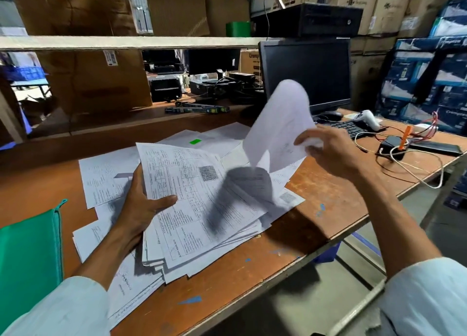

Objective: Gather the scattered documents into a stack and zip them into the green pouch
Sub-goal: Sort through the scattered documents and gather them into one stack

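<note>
Left hand grips the paper stack on the table – thumb on top; right hand pinches a raised, curling sheet – green pouch lies far left

We see a brown wooden worktable under a long pale shelf board, a black flat computer monitor on its far side, brown cardboard cartons stacked behind, and grey concrete floor below.

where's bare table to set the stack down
Bare table lies along the near edge right of the stack, and in a strip between the green pouch and the loose papers. Crowded: the centre with papers, the far right with cables and keyboard.
</note>
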A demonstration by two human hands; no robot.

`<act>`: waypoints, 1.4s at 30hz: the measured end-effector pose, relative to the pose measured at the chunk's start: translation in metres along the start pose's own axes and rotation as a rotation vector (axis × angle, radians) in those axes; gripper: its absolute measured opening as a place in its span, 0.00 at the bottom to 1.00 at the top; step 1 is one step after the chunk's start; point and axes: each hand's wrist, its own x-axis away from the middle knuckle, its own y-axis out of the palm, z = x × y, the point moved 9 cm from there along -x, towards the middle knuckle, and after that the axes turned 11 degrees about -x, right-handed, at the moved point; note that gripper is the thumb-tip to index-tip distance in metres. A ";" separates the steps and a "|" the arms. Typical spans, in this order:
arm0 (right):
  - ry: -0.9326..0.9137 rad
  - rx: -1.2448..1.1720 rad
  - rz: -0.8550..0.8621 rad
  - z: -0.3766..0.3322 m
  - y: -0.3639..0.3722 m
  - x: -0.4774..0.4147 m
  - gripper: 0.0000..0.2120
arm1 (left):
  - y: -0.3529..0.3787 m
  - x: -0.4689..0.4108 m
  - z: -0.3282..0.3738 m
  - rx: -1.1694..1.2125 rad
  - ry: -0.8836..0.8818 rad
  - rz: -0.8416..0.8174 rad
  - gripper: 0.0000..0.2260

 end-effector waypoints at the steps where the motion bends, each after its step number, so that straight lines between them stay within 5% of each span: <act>1: -0.021 -0.013 0.005 -0.011 -0.010 -0.005 0.17 | 0.000 0.000 0.000 -0.004 -0.001 -0.002 0.43; 6: -0.194 0.005 0.097 -0.078 -0.065 -0.036 0.23 | 0.002 0.003 0.007 -0.032 0.037 0.010 0.42; 15: -0.336 0.314 -0.447 -0.177 0.043 -0.098 0.23 | 0.003 0.005 0.017 -0.004 0.074 0.034 0.35; 20: -0.510 0.525 -0.160 -0.206 0.074 -0.122 0.34 | -0.004 0.001 0.019 -0.090 0.101 0.072 0.41; 24: -0.438 0.210 -0.349 -0.233 0.069 -0.128 0.24 | -0.006 -0.002 0.029 -0.100 0.150 0.092 0.31; 29: -0.404 0.051 -0.545 -0.264 0.018 -0.105 0.16 | -0.004 0.003 0.016 0.047 0.149 0.010 0.54; 33: -0.301 -0.031 -0.716 -0.261 0.006 -0.104 0.16 | -0.001 0.001 0.023 -0.095 0.158 -0.015 0.40; 38: -0.285 0.233 -0.452 -0.245 0.060 -0.135 0.19 | 0.006 0.004 0.010 -0.088 0.029 -0.095 0.22; 42: -0.259 0.202 -0.396 -0.202 0.145 -0.116 0.17 | -0.001 0.008 0.015 0.052 -0.053 0.050 0.10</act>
